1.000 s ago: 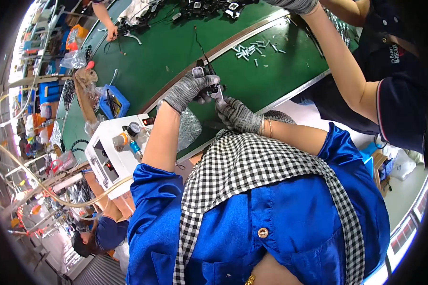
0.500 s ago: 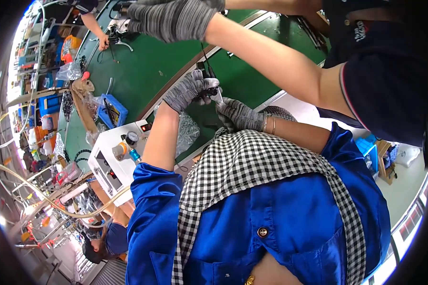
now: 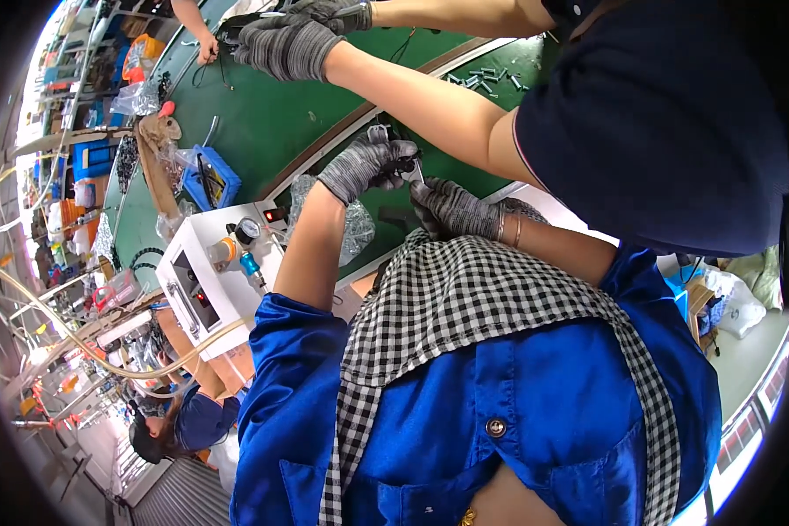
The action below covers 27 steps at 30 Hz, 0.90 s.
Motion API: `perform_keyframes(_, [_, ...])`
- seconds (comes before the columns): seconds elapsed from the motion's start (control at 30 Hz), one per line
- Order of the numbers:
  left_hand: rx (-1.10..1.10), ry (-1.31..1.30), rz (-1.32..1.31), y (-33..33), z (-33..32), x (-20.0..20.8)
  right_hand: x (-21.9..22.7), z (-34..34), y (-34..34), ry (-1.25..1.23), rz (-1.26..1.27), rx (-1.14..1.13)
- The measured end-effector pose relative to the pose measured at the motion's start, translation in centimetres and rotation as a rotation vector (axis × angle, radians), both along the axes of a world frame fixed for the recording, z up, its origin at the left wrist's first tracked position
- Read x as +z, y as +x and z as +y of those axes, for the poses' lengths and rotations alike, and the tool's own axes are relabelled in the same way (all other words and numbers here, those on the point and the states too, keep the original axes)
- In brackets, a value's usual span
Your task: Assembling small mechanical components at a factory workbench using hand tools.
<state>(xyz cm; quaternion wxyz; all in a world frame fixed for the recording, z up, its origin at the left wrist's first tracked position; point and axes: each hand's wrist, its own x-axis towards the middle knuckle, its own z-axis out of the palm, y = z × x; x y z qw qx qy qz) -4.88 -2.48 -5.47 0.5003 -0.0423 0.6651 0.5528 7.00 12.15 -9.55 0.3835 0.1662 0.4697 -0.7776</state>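
My left hand (image 3: 359, 168), in a grey knit glove, is closed around a small dark part (image 3: 406, 164) whose exact kind I cannot make out. A thin pale grey, flat piece (image 3: 416, 174) juts from that part toward my right hand (image 3: 456, 210). The right hand wears the same kind of glove; its thumb and fingers pinch the end of the pale piece. Both hands meet above the green bench, just in front of my checkered apron. The gloves cover most of what is held.
A co-worker's gloved hands (image 3: 298, 44) and arm reach across the far bench. Several metal bolts (image 3: 486, 81) lie beyond that arm. Left of me stand a white box with a gauge (image 3: 210, 272) and a blue tray (image 3: 210, 180). Clear plastic bags (image 3: 352, 232) lie beside my left forearm.
The co-worker has leaned farther in, the arm shifting left and nearer the bench, and bolts behind it now show. My hands keep their hold, with the view slightly shifted.
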Motion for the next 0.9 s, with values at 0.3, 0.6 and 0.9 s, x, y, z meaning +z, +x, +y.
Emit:
perform_keyframes(0.3, [0.065, -0.021, -0.043, 0.8, -2.1, 0.0, -14.3, 7.6, -1.7, 0.848, 1.058, 0.319])
perform_keyframes(0.6, [0.09, 0.03, 0.009, 1.0, -3.8, 0.1, -14.3, 4.9, -2.3, 0.79, 1.01, 0.446])
perform_keyframes(0.9, [0.123, 0.045, -0.008, 0.8, -5.3, -1.0, -8.8, 3.1, -5.1, 0.819, 0.935, 0.381])
